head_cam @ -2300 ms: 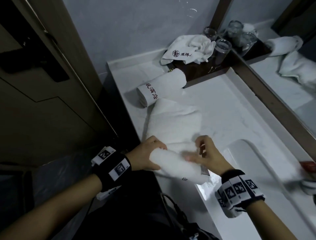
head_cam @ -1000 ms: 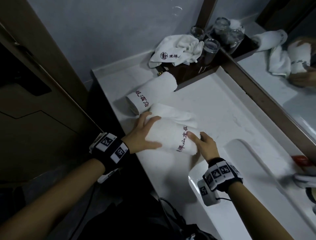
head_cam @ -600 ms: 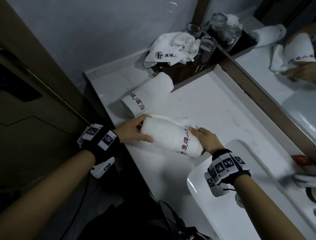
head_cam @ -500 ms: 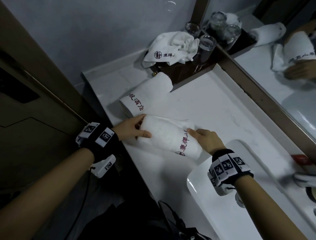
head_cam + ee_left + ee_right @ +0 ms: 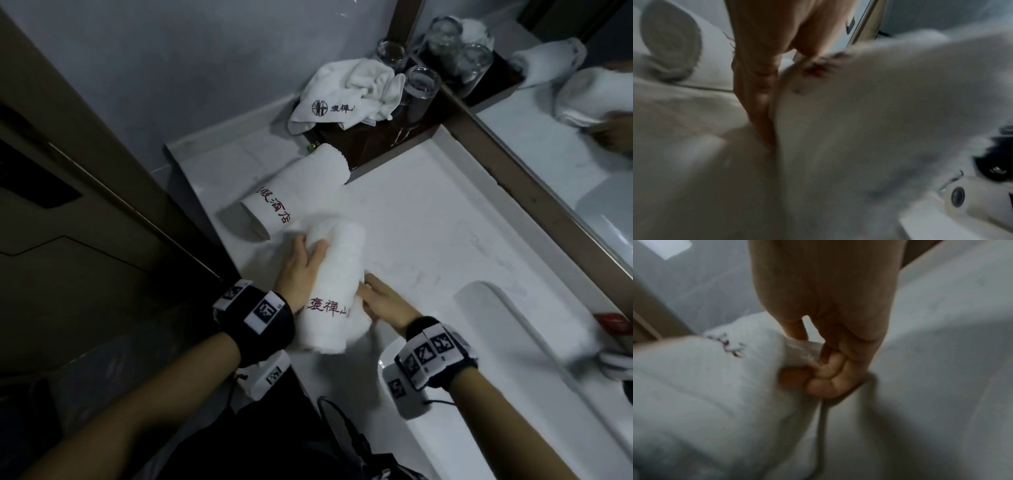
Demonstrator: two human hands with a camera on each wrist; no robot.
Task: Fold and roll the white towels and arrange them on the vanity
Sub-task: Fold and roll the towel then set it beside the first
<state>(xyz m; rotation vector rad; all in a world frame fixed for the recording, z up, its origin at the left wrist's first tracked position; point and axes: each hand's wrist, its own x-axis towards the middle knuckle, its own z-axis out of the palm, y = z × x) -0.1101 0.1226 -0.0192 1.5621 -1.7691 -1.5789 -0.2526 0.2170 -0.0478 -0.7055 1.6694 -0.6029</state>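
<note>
Gripping hands: left hand [image 5: 301, 270] lies along the rolled towel [image 5: 334, 284], fingers curved over its top; right hand [image 5: 383, 303] pinches its lower edge, fingers curled.
Towel position: between both hands, on the surface [image 5: 428, 219].
Neighbour: second rolled towel [image 5: 298, 192] just beyond.

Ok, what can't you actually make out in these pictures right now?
- Left hand fingertips: head view, hidden behind the rolled towel it holds.
- Right hand grip: head view hides it; right wrist view shows fingers curled into an edge.
- Red object: cut off by the head view's right edge.
- Left wrist view: motion blur smears the towel's red lettering.
</note>
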